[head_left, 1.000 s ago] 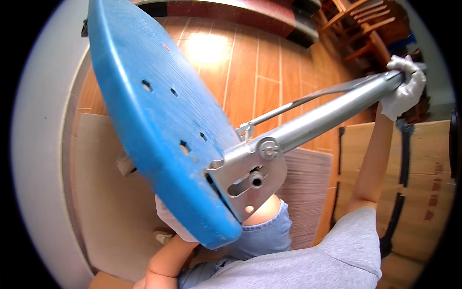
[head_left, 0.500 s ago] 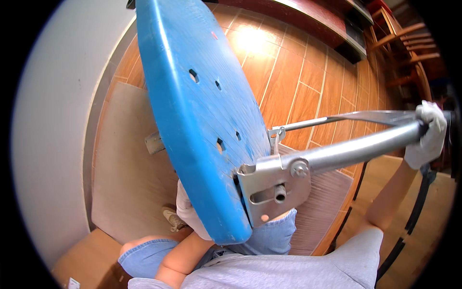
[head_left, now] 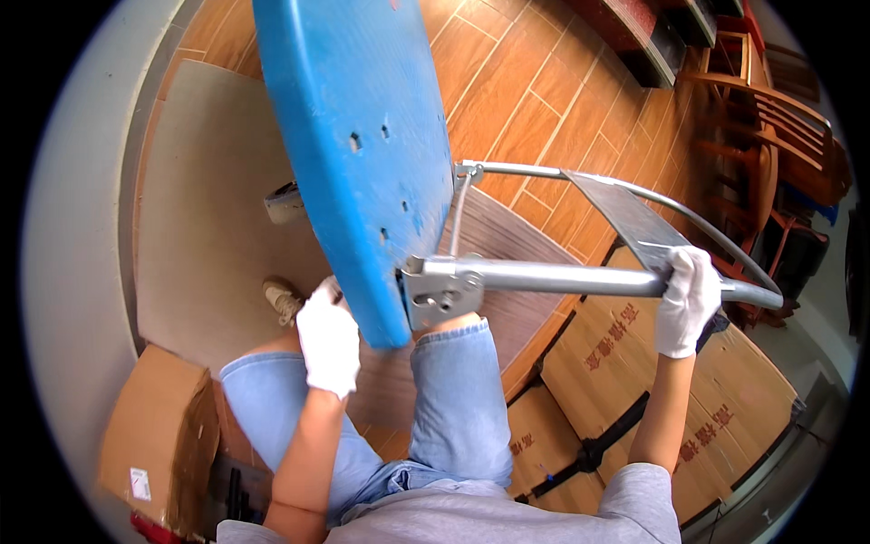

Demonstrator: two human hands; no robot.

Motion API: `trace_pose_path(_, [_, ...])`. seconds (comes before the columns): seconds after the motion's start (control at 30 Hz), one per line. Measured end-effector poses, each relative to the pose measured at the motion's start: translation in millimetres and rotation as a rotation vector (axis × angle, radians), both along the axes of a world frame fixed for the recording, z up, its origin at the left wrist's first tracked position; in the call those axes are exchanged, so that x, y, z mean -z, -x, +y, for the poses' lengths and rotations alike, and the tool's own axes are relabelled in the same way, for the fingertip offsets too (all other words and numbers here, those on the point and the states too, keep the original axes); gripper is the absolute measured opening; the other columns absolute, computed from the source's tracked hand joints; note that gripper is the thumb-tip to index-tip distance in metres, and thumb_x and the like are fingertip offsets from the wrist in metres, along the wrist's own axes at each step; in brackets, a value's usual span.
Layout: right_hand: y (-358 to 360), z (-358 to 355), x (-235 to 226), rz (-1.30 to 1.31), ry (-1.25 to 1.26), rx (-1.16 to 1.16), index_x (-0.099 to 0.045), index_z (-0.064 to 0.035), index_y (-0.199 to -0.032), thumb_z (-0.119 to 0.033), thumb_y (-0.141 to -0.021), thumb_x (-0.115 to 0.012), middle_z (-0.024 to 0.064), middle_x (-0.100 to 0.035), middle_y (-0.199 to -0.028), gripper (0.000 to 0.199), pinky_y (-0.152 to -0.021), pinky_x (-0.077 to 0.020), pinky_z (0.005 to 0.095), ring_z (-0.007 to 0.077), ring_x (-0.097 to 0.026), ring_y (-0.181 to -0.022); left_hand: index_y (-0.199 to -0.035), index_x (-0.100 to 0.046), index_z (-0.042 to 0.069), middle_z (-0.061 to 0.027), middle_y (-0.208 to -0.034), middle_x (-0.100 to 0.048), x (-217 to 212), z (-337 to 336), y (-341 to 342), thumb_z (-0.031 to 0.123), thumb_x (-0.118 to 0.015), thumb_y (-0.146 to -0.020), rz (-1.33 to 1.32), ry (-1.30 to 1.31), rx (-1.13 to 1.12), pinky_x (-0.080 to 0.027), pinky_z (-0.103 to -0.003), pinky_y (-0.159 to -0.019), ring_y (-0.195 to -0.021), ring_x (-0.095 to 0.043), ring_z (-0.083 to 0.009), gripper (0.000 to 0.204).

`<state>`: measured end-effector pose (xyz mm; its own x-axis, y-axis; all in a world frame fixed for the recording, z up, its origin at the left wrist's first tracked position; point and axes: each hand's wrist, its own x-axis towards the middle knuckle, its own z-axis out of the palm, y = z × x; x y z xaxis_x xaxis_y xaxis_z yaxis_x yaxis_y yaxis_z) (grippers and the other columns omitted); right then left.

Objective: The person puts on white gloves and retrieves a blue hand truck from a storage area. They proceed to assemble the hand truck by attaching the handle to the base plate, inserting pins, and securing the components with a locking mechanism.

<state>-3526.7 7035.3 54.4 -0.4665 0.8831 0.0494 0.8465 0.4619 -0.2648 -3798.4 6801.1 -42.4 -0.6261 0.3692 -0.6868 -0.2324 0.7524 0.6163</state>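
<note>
A long blue plastic panel [head_left: 362,172] with small holes stands tilted in front of me, its far end beyond the upper edge of the view. A metal bracket [head_left: 439,292] joins its near end to a silver tubular leg frame [head_left: 571,277], which is swung out to the right. My right hand [head_left: 687,304], in a white glove, is closed around the frame's near tube, close to its bend. At the panel's near left edge is my white-gloved left hand [head_left: 328,344], its fingers curled against that edge and partly hidden.
Flat cardboard boxes [head_left: 634,381] with black straps lie at the right. A brown carton [head_left: 156,435] sits at the lower left beside the wall [head_left: 82,272]. Wooden chairs [head_left: 770,136] stand at the far right. A grey mat [head_left: 208,208] covers part of the tiled floor.
The panel and its frame have moved lower and farther from me. My left hand has come out from behind the panel. My right hand has moved left and nearer, still gripping the frame.
</note>
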Motion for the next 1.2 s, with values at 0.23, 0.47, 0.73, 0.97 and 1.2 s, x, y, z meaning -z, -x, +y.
trace_pose_path(0.23, [16.5, 53.2, -27.1, -0.544, 0.487, -0.124, -0.055, -0.0091, -0.083, -0.027, -0.095, -0.045, 0.0180, -0.061, -0.074, 0.023, -0.070, -0.0481, 0.0461, 0.0361, -0.061, -0.074, -0.104, -0.064, -0.006, -0.0072, -0.092, -0.067, -2.9, 8.9, 15.0, 0.009, -0.054, -0.088, -0.260, 0.042, -0.157, -0.046, -0.025, -0.070, -0.078, -0.058, -0.0126, 0.024])
trace_pose_path(0.47, [21.5, 34.5, -36.0, -0.144, 0.416, -0.274, -0.060, -0.0053, -0.086, -0.014, -0.088, -0.057, 0.0119, -0.061, -0.081, 0.009, -0.078, -0.0432, 0.0412, 0.0320, -0.056, -0.079, -0.098, -0.065, -0.003, -0.0066, -0.083, -0.064, -2.3, 5.8, 10.3, 0.012, -0.053, -0.088, -0.376, 0.130, -0.327, -0.045, -0.026, -0.068, -0.072, -0.055, -0.0123, 0.022])
trace_pose_path(0.73, [93.8, 19.6, 12.1, -0.579, 0.996, -0.374, -0.049, -0.0035, -0.102, -0.027, -0.099, -0.034, 0.0176, -0.064, -0.075, 0.027, -0.067, -0.0499, 0.0479, 0.0366, -0.064, -0.068, -0.125, -0.056, 0.000, -0.0041, -0.077, -0.052, -46.3, 39.7, 2.1, 0.056, -0.036, -0.096, -0.360, 0.407, -0.334, -0.038, -0.027, -0.063, -0.065, -0.040, -0.0119, 0.066])
trace_pose_path(0.97, [117.3, 10.7, 18.2, -0.658, 0.983, -0.353, -0.048, -0.0012, -0.087, -0.030, -0.097, -0.039, 0.0187, -0.061, -0.059, 0.032, -0.055, -0.0512, 0.0485, 0.0382, -0.062, -0.054, -0.122, -0.058, 0.000, -0.0080, -0.096, -0.064, -55.2, 53.7, -6.6, 0.053, -0.044, -0.096, -0.299, 0.501, -0.387, -0.043, -0.029, -0.080, -0.088, -0.055, -0.0152, 0.061])
trace_pose_path(1.2, [130.9, 17.8, 17.4, -0.621, 1.140, -0.351, -0.051, -0.0079, -0.089, -0.027, -0.096, -0.044, 0.0185, -0.060, -0.061, 0.021, -0.055, -0.0519, 0.0480, 0.0390, -0.063, -0.058, -0.119, -0.059, -0.001, -0.0082, -0.101, -0.066, -41.3, 36.3, -7.4, 0.049, -0.045, -0.097, -0.295, 0.449, -0.379, -0.044, -0.029, -0.083, -0.091, -0.056, -0.0145, 0.057])
